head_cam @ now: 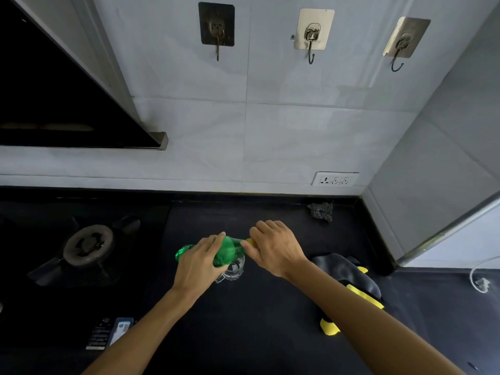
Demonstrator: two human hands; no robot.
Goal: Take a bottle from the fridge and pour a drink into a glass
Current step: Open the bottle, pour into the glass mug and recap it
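**Desk:** What is shown at the left?

**Caption:** A black gas hob with a round iron burner point(88, 246) is seen at the far left. No flame is visible and it is not touched.

**Desk:** And the bottle?

**Caption:** A green translucent plastic bottle point(227, 251) is held almost on its side above the black stone counter point(243, 320), with its base to the left and its neck to the right. Its body is wrapped by the left hand point(198, 262), fingers curled over the top, presumably so that the bottle is stopped from turning.

**Desk:** Where is the glass?

**Caption:** A clear glass mug with a handle point(234, 270) is stood on the counter directly beneath the bottle and is partly hidden by it. It is judged to be placed there so that the pour can be made with little travel. Whether anything is in it cannot be told.

**Desk:** The right hand?

**Caption:** The small yellow screw cap point(251, 242) at the neck is pinched by the right hand point(276, 249), fingers bent closely round it. The cap is judged to be twisted against the left hand's grip. Whether it is being loosened or tightened cannot be told. No liquid is seen being poured.

**Desk:** Further right?

**Caption:** A crumpled black cloth edged in yellow point(354, 274) is seen on the counter just beside the right forearm. A white cable point(477, 280) is seen near the far right edge.
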